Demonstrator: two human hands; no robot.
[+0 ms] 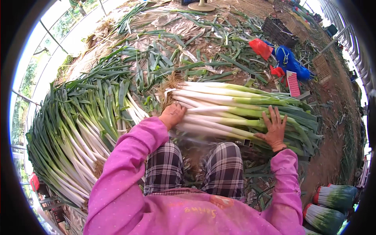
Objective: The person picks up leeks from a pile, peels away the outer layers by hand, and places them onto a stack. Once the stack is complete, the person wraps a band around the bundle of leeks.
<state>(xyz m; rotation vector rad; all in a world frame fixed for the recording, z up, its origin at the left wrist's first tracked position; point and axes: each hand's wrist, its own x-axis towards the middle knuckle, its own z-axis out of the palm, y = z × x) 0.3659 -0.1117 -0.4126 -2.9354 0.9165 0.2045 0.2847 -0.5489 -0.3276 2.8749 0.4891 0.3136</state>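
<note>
A bundle of leeks [223,110] lies crosswise in front of my knees, with white root ends to the left and dark green leaves to the right. My left hand [173,114] is at the root end, its fingers curled against the white stalks and partly hidden. Spread flat on top of the green part is my right hand [275,127], thumb and fingers apart. Shaggy roots [169,89] stick out beyond my left hand. Under the bundle's near side, a small dark block with a metal face [246,143] shows.
A large heap of loose leeks [78,131] lies at the left. Cut leaves litter the ground ahead. Blue netting [289,62], red plastic [261,49], a red-and-white card [293,83] and a black crate [278,31] lie at the far right. Tied leek bundles [324,217] rest at the near right.
</note>
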